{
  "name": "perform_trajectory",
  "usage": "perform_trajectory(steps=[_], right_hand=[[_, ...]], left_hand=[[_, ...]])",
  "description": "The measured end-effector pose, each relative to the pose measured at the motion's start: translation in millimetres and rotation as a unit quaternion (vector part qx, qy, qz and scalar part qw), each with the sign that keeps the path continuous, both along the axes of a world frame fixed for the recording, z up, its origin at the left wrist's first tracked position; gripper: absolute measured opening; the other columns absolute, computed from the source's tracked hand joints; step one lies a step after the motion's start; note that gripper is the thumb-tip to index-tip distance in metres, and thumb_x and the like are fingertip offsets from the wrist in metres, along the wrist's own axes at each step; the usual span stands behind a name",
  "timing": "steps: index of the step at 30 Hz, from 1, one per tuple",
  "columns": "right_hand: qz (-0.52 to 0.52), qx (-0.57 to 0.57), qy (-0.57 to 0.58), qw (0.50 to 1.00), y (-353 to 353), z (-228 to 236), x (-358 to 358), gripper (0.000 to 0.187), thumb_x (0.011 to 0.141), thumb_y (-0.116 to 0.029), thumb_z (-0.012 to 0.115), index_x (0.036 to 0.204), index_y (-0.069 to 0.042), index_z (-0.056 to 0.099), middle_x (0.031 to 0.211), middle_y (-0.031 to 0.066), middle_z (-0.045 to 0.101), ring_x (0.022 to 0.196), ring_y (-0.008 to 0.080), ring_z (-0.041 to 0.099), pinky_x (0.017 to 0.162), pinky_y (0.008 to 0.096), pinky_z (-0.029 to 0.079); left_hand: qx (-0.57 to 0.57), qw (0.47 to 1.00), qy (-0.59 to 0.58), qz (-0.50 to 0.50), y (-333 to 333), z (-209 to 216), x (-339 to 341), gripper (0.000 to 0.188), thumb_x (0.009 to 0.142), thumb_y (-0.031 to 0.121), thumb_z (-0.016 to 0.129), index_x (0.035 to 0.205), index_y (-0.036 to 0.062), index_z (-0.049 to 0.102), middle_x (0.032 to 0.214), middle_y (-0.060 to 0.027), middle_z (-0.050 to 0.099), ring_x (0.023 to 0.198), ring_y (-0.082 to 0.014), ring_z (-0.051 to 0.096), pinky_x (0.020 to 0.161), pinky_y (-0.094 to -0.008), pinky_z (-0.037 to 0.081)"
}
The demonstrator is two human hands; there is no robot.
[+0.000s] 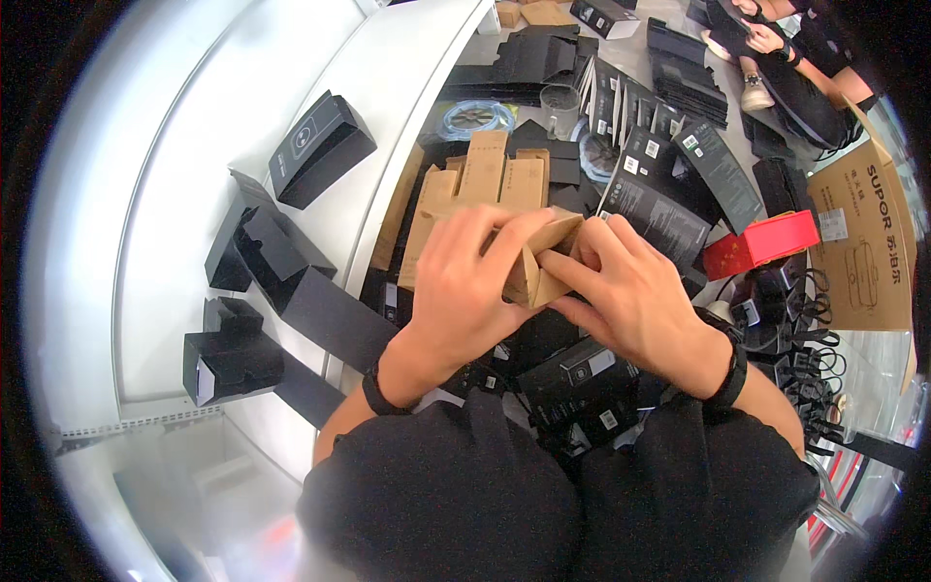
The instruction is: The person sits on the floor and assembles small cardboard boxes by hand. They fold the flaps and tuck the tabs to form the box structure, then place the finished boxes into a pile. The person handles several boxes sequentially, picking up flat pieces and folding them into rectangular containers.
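Between my hands is a small brown cardboard box (536,276), its flaps partly folded and one end toward me. My left hand (467,281) grips its left side, fingers curled over the top. With the fingers of my right hand (630,291) I pinch the flaps at its right edge; the fingertips reach the opening. What is inside the box cannot be seen. Just beyond my hands stand several similar brown boxes (482,175). Black printed boxes (577,383) lie below my wrists.
At left, opened black boxes (322,145) rest on a white shelf (262,58). Flattened black boxes (684,73) are stacked farther off. A red box (761,244), a large carton (863,238) and tangled black cables (810,359) are at right. Another person's hands (761,34) show at top right.
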State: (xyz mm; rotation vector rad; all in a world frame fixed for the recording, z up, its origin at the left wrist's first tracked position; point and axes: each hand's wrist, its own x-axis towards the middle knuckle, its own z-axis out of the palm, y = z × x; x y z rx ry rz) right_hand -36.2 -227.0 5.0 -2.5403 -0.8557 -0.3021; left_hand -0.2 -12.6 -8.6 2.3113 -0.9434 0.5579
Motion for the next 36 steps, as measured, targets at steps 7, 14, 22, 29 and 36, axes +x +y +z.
perform_trajectory(steps=[7,14,22,29,36], right_hand=[[-0.003,0.062,-0.066,0.996,0,0,1,0.051,0.079,-0.007,0.081,0.128,-0.01,0.068,0.096,0.0063,0.058,0.085,0.0267,0.06,0.075,0.0377,0.054],[-0.029,0.238,-0.002,0.971,6,-12,11,0.042,0.08,-0.005,0.08,0.12,-0.011,0.069,0.101,0.0071,0.059,0.092,0.0278,0.062,0.074,0.0365,0.056],[0.041,0.124,-0.114,0.985,3,-3,12,0.04,0.075,-0.004,0.081,0.113,-0.007,0.07,0.106,0.0093,0.058,0.096,0.0301,0.061,0.08,0.0386,0.056],[0.051,0.111,-0.076,0.99,-1,-11,15,0.045,0.075,-0.012,0.083,0.116,-0.006,0.068,0.115,0.0107,0.058,0.105,0.0322,0.06,0.087,0.0399,0.055],[0.044,0.269,-0.07,0.96,6,-29,23,0.044,0.077,-0.004,0.085,0.117,-0.004,0.067,0.121,0.0116,0.059,0.115,0.033,0.058,0.099,0.0422,0.05]], left_hand=[[-0.041,0.999,0.015,0.017,10,-1,10,0.074,0.057,0.01,0.095,0.126,0.0077,0.068,0.11,-0.0118,0.066,0.099,-0.033,0.066,0.085,-0.0418,0.055],[-0.043,0.999,-0.017,0.012,8,4,6,0.076,0.057,0.01,0.095,0.128,0.0069,0.067,0.11,-0.0138,0.066,0.099,-0.0341,0.066,0.085,-0.0412,0.054],[-0.06,0.998,-0.032,0.001,5,4,6,0.07,0.061,0.016,0.092,0.126,0.0097,0.069,0.104,-0.0082,0.062,0.095,-0.0304,0.064,0.081,-0.0416,0.051],[-0.044,0.999,-0.025,-0.01,4,7,4,0.067,0.064,0.018,0.092,0.126,0.0116,0.068,0.115,-0.0083,0.064,0.099,-0.0307,0.064,0.084,-0.0417,0.052],[0.014,0.998,-0.053,-0.019,6,15,10,0.053,0.067,0.017,0.09,0.116,0.0139,0.07,0.13,-0.013,0.061,0.104,-0.0347,0.064,0.086,-0.0432,0.054]])
